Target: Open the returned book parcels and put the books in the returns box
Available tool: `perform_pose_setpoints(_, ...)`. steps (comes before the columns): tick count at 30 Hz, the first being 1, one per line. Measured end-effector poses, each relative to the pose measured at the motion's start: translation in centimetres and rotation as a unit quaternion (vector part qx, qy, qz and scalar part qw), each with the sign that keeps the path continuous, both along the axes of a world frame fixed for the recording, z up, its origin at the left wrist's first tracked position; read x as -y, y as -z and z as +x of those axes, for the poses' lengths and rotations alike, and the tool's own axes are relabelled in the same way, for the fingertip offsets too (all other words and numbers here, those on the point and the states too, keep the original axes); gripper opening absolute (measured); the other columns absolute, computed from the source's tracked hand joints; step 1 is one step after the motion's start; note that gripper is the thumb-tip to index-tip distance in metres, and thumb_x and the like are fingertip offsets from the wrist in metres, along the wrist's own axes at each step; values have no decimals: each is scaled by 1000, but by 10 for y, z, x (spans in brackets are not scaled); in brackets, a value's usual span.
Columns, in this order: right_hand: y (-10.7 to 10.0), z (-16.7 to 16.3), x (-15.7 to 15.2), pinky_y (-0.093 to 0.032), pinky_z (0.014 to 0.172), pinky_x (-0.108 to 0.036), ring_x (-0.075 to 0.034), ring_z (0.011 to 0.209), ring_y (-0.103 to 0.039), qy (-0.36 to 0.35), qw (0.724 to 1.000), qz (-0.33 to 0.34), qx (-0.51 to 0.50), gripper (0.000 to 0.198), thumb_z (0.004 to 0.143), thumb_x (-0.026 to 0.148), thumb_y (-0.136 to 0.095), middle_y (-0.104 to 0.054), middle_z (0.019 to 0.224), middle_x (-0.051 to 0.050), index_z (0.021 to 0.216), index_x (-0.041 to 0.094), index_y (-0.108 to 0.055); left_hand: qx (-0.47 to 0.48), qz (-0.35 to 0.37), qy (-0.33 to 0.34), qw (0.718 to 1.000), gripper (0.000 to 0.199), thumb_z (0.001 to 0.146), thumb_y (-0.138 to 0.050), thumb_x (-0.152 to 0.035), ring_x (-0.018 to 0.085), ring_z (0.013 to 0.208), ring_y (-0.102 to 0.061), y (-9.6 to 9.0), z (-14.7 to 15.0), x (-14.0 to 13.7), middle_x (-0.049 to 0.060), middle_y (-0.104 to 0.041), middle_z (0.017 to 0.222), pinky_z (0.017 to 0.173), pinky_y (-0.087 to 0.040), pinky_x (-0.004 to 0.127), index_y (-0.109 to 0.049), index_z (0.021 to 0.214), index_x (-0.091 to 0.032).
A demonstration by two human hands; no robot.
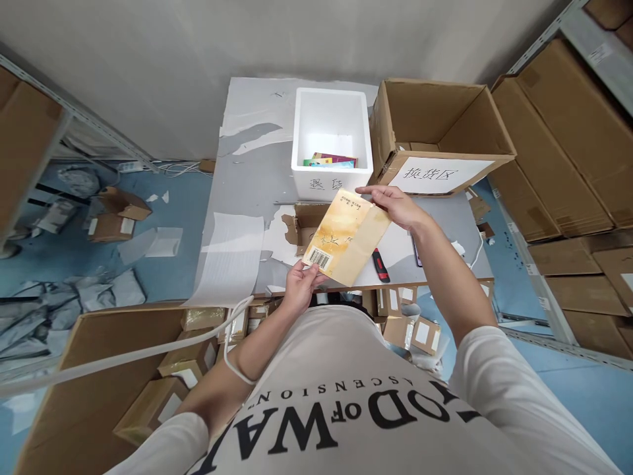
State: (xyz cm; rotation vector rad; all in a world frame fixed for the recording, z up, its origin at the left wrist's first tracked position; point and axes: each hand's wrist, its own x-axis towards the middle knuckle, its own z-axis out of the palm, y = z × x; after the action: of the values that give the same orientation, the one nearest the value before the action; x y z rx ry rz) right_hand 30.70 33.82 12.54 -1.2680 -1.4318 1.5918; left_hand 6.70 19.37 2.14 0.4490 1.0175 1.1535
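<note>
A yellow-orange book point(341, 237) with a barcode and a few lines of print on its cover is tilted above the table. My left hand point(301, 288) grips its lower left corner, thumb by the barcode. My right hand point(398, 206) holds the upper right corner, its index finger stretched along the top. Partly behind the book lies a small open cardboard box point(307, 224). Right of the book a red and black box cutter point(380, 266) lies on the table point(247, 178).
A white foam box point(331, 181) with several colourful books inside stands behind. Beside it is a labelled cardboard box point(440, 175). White sheets point(232, 254) hang over the table's left edge. A white cable point(148, 353) crosses my left arm. Shelves with cartons point(573, 132) flank the right.
</note>
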Motion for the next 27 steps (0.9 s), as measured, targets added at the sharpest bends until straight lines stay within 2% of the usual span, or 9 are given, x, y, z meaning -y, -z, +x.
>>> perform_pose_setpoints(5,7,12,0,-53,60,-30,-19,75,-68,20,994,-54,-94,42,86,39,-51,-75,87,-7,121,19,-62,14,-10,0,1000,49,64,-83,-41,13,63,-70,-1,1,3,2,-75,86,73,-58,29,-59,101,-19)
perform_pose_setpoints(8,12,13,3,-55,63,-29,-19,78,-69,35,990,-52,-126,43,82,33,-53,-75,87,-7,122,18,-62,23,-12,6,1000,50,64,-83,-40,13,64,-71,0,2,3,2,-75,88,76,-58,31,-58,102,-19)
perform_pose_setpoints(11,14,11,7,-56,67,-28,-18,82,-68,33,992,-34,-118,46,79,30,-62,-74,95,-6,123,21,-61,30,-20,14,999,51,65,-83,-41,14,67,-72,1,3,3,3,-75,91,75,-59,31,-57,104,-19)
perform_pose_setpoints(14,15,8,7,-57,72,-29,-18,90,-67,10,995,3,-99,55,74,32,-72,-71,107,-5,127,26,-59,34,-23,28,999,52,66,-82,-42,15,69,-72,1,2,3,3,-75,93,74,-59,30,-57,105,-19)
perform_pose_setpoints(18,9,6,1,-57,79,-32,-17,97,-64,-31,995,84,-49,63,70,37,-78,-63,122,-4,129,33,-58,41,-23,74,996,49,68,-81,-43,16,70,-72,-2,1,2,4,-75,88,75,-58,32,-57,103,-18)
perform_pose_setpoints(23,-16,5,-4,-52,94,-38,-22,117,-54,-105,978,179,37,47,74,45,-74,-47,142,-3,119,36,-66,29,-28,88,995,53,67,-81,-44,16,68,-72,-7,3,-1,3,-74,84,74,-56,30,-57,107,-18)
perform_pose_setpoints(25,-27,4,-3,-48,100,-42,-24,126,-47,-137,967,206,59,39,77,46,-72,-44,144,-2,115,37,-68,24,-35,90,995,63,66,-81,-45,16,66,-71,-9,5,-1,3,-74,83,70,-56,29,-53,116,-19)
perform_pose_setpoints(27,-36,3,-3,-42,105,-45,-25,131,-43,-158,956,233,80,31,78,46,-71,-45,143,-1,108,37,-70,19,-46,91,995,80,67,-80,-45,16,61,-70,-10,6,-1,-1,-72,75,65,-55,28,-41,134,-22)
